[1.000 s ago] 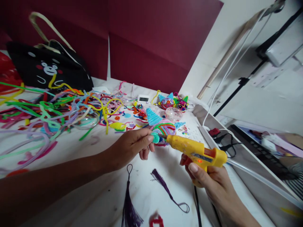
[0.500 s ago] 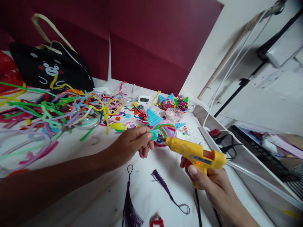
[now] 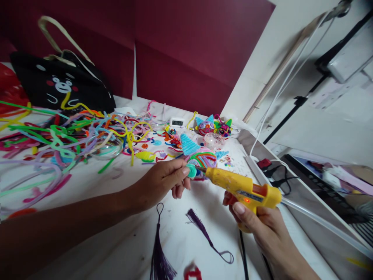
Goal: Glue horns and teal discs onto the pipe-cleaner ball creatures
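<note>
Between thumb and fingers, my left hand [image 3: 171,177] pinches a small teal coiled piece, seemingly of pipe cleaner [image 3: 191,170]. My right hand [image 3: 259,217] is wrapped round the handle of a yellow hot glue gun [image 3: 241,184] with a lit orange light. Its metal nozzle points left, at or very close to the teal piece; whether they touch I cannot tell. Just behind lies a colourful striped craft head [image 3: 204,157] with blue pointed ears [image 3: 189,144], partly hidden by the teal piece and the nozzle.
Two purple tassels [image 3: 163,249] lie in front. A tangle of pipe cleaners [image 3: 72,136] covers the left side, before a black bag [image 3: 61,85]. At the back are a small digital timer [image 3: 176,122] and two finished-looking craft heads [image 3: 205,126]. A grey tray [image 3: 253,155] edges the right.
The teal piece and my left fingers have shifted slightly right. The glue gun has also moved a little to the right, its nozzle still by the piece.
</note>
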Motion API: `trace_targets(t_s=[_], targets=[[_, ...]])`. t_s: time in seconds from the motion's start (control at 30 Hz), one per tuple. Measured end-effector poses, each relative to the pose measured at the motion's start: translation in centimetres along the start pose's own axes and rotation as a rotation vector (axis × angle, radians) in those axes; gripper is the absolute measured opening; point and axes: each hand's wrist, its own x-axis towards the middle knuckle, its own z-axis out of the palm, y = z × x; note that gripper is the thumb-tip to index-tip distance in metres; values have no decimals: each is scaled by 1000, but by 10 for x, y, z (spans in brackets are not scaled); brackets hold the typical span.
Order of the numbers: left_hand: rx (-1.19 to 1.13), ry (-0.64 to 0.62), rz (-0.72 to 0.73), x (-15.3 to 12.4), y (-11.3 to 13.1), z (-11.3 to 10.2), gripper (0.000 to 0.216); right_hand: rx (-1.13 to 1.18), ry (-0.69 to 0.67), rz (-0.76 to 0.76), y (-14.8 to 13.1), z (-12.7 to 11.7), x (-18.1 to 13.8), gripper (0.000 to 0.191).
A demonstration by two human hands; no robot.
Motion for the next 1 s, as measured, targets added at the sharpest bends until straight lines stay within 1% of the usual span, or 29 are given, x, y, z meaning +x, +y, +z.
trace_targets(t_s=[0.13,0.3,0.47,0.6,0.83,1.0], targets=[[-26,-3,-9,1,0,1,34,26,33,33,-4,3,-1,28],[-52,21,-35,1,5,0,32,36,33,83,-7,5,-2,33],[-52,52,-54,-1,11,0,31,10,-5,57,-6,4,-2,30],[-53,66,-59,-1,11,0,29,27,54,85,-9,5,-3,28],[-31,32,-72,-1,8,2,32,-18,3,39,-4,1,-2,29],[-17,22,-82,-2,10,4,33,14,62,91,-10,5,-3,32]])
